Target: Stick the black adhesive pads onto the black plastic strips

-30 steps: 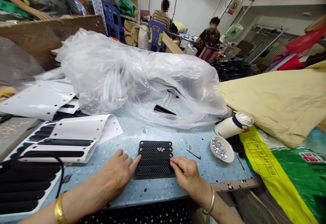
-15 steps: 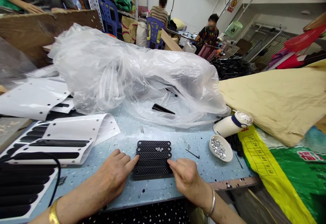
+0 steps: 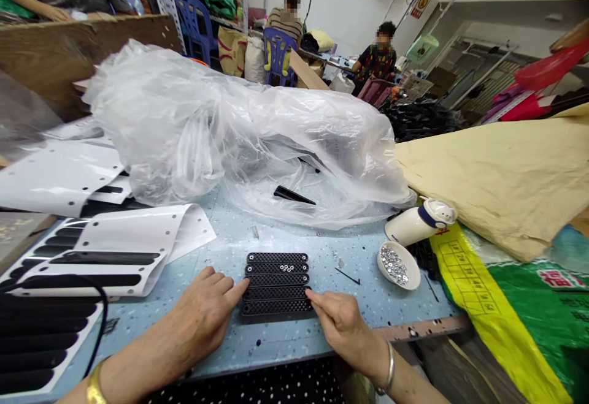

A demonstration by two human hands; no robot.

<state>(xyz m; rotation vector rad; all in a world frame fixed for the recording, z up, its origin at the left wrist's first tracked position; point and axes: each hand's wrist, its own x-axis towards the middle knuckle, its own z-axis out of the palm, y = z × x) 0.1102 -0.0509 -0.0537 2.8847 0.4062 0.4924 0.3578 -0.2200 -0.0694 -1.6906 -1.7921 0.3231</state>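
Several black textured strips lie side by side as a block on the blue table. Small silver metal rings sit loose on the second strip, and others show in the strips' end holes. My left hand has its index fingertip on the left end of the third strip, its other fingers curled. At the right end of the fourth strip, my right hand is closed with thumb and index fingertip close together. Anything under either fingertip is hidden. A white bowl of such rings stands to the right.
A white bottle lies behind the bowl. Clear plastic sheeting covers the table's back. White sheets with black strips lie left, beside a black cable. A thin black rod rests near the bowl. People sit farther back.
My right fingertip has shifted slightly right, toward the outer edge of the strip's end. My left hand keeps its place on the block. The whole view has drifted a little.
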